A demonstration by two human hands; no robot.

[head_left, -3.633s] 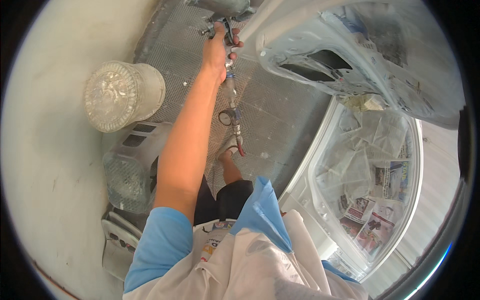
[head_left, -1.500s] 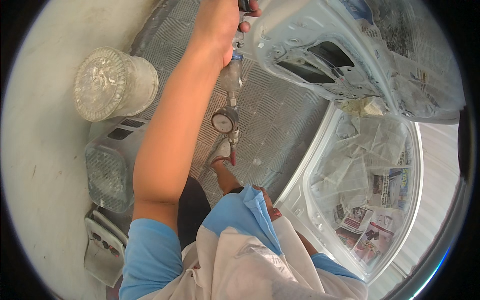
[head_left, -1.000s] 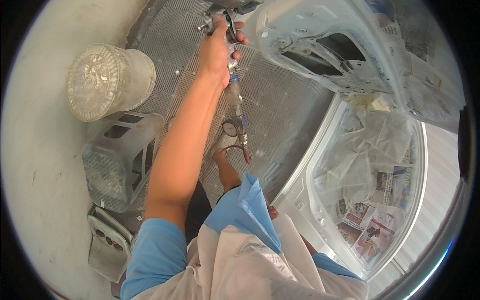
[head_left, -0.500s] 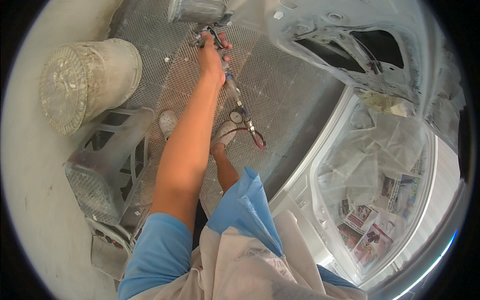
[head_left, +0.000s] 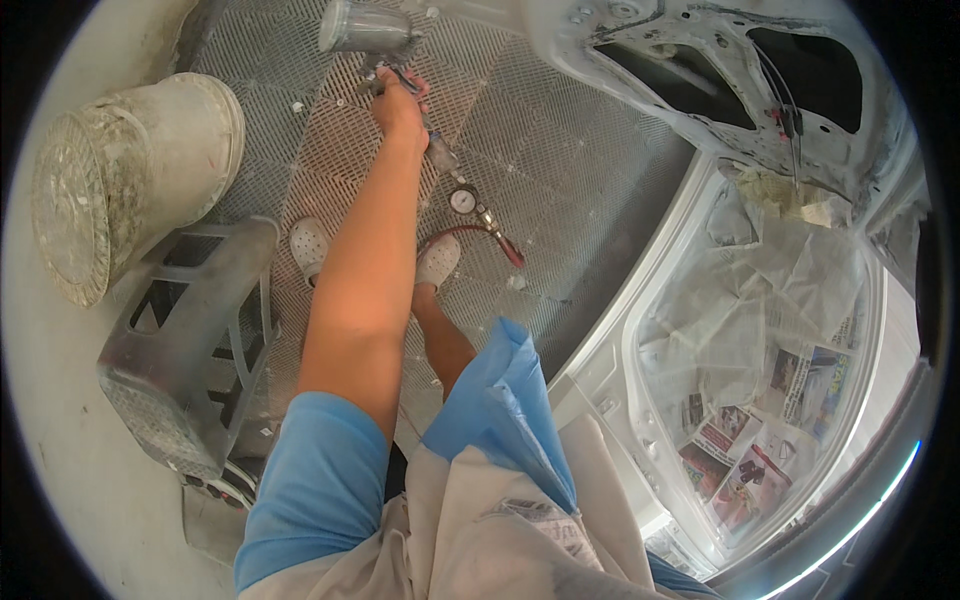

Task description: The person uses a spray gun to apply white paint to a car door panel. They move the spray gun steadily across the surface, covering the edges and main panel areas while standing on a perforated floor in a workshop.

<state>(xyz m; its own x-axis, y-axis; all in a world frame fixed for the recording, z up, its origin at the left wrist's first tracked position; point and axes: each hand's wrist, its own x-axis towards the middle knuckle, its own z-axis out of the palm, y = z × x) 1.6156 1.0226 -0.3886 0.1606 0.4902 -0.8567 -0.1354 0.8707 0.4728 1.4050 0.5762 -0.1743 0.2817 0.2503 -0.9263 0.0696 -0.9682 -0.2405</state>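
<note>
My left hand [head_left: 402, 108] is stretched out ahead over the floor, its fingers wrapped round the handle of a spray gun [head_left: 382, 72]. A metal cup [head_left: 368, 28] sits at the gun's far end, near the top edge of the picture. From the base of the handle hang a clear cylindrical fitting [head_left: 441, 154], a round pressure gauge [head_left: 463, 201] and a red air hose [head_left: 512, 252]. The trigger area is partly hidden by my fingers. My right hand is out of sight; only a bit of dark blue cloth shows at the lower right.
On the left stand a paint-crusted bucket [head_left: 150, 165] and a grey plastic step stool [head_left: 175, 375]. To the right is a white car body opening [head_left: 625, 385], masked with film and newspaper [head_left: 750, 480]. Above it hangs a panel with dark cut-outs [head_left: 720, 70]. Ribbed grating [head_left: 530, 130] covers the floor.
The whole view has shifted, so the bucket and stool sit further left. My left hand still grips the spray gun; the gauge and hose have swung slightly up and nearer the hand.
</note>
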